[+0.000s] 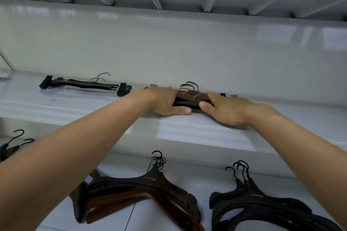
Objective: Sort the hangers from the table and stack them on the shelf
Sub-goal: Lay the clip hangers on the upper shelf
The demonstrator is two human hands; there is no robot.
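Both arms reach up to the white shelf (pixel 56 107), and the two hands meet over a small stack of clip hangers (pixel 189 97) lying flat near the back of it. The left hand (pixel 165 102) lies palm down on the left half of the stack, fingers spread loosely over the top and the thumb stretched along the front edge of the lowest black hanger. The right hand (pixel 225 110) mirrors it on the right half, fingers laid across the bars, thumb pointing inward until it almost meets the other thumb. Neither hand is clenched; both are opened flat and pressing or cupping the stack from above and in front, not lifting it. The stack shows a brown wooden bar on top of black ones, with several metal hooks curling up behind the hands.

To the left on the same shelf, well apart from the hands, lies a second set of black clip hangers (pixel 84 83), untouched.

Below the shelf, on the white surface (pixel 204 180), two piles of coat hangers wait: one mixed black and brown pile (pixel 135 193) under the left forearm and one all-black pile (pixel 262 204) under the right. A few more hooks (pixel 16 140) peek in at the far left edge.
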